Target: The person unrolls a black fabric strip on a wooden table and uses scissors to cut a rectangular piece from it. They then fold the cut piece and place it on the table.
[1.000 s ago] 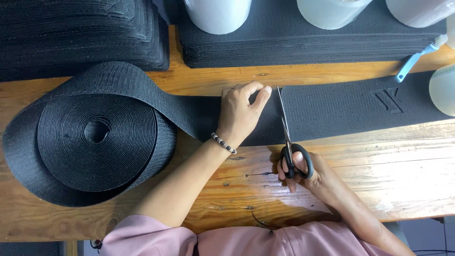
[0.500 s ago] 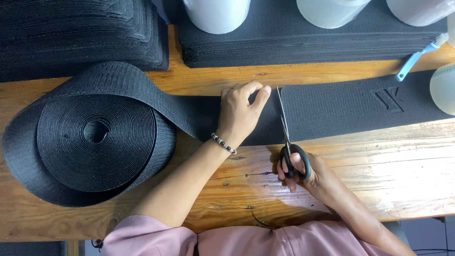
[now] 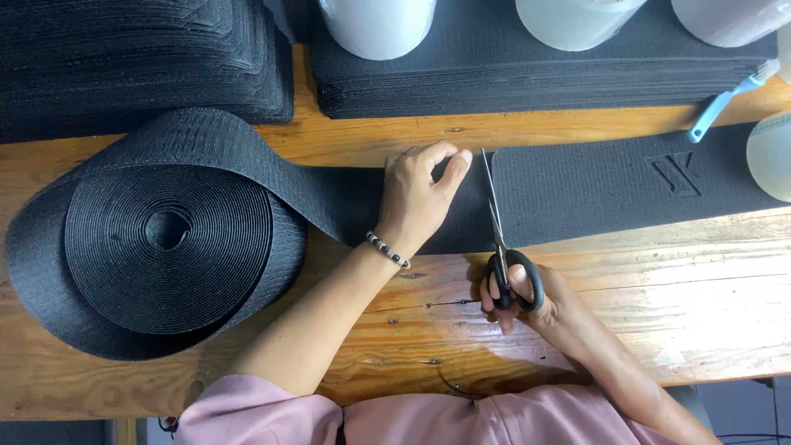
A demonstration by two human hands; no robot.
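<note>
Two hands are working on a wooden bench (image 3: 659,330). The left hand (image 3: 420,198) is lying flat and open on a wide black band (image 3: 593,185), pressing it down. The right hand (image 3: 535,301), at 5 o'clock from the left hand, is gripping black scissors (image 3: 501,247) by the loops. The blades are pointing to 12 o'clock and lying across the band, just beside the left fingertips. The band is running out to 9 o'clock into a big black roll (image 3: 165,239). Stacks of black pieces (image 3: 535,74) are sitting at 12 o'clock, with white tubs (image 3: 379,21) standing on them.
</note>
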